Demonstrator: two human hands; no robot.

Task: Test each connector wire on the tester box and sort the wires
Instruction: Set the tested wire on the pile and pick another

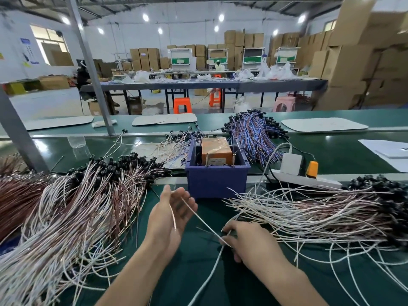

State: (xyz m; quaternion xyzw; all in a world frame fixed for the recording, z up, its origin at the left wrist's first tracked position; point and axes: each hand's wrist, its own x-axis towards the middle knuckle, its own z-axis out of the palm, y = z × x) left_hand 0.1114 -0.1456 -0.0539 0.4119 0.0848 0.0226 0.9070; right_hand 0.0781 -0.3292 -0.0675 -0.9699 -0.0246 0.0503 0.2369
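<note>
Head view: warehouse hall with stacked brown cartons (353, 58) at the back. Up front is a smooth dark-green bench (344, 155) with a slight sheen.

Centre: boxy blue plastic bin (217, 184) with the tester box (216, 149) sitting inside. The box is orange, rectangular, wrapped in glossy tape, with thin brass posts (234, 159) sticking up at its near edge.

Left of the bin: big tangled left pile (77, 206) of thin wires, white, pinkish and brown, with black moulded connectors bunched at the far end.

Right of the bin: right pile (320, 213), mostly white wires fanned toward the person, black connectors out at the far right.

Behind the bin: purple-blue bundle (254, 133), also black-tipped.

White power strip (309, 181) sits just right of the bin, with an orange plug (312, 168) in it.

Hands are just in front of the bin, above the bench:
- Left hand (174, 214): loosely spread, palm turned right. A thin white wire (205, 221) crosses its fingers. Can't tell if anything is pinched there.
- Right hand (249, 241): knuckles up, fingertips (225, 240) pinching the same wire.
- The wire runs taut between the hands, then trails down toward the near edge.
</note>
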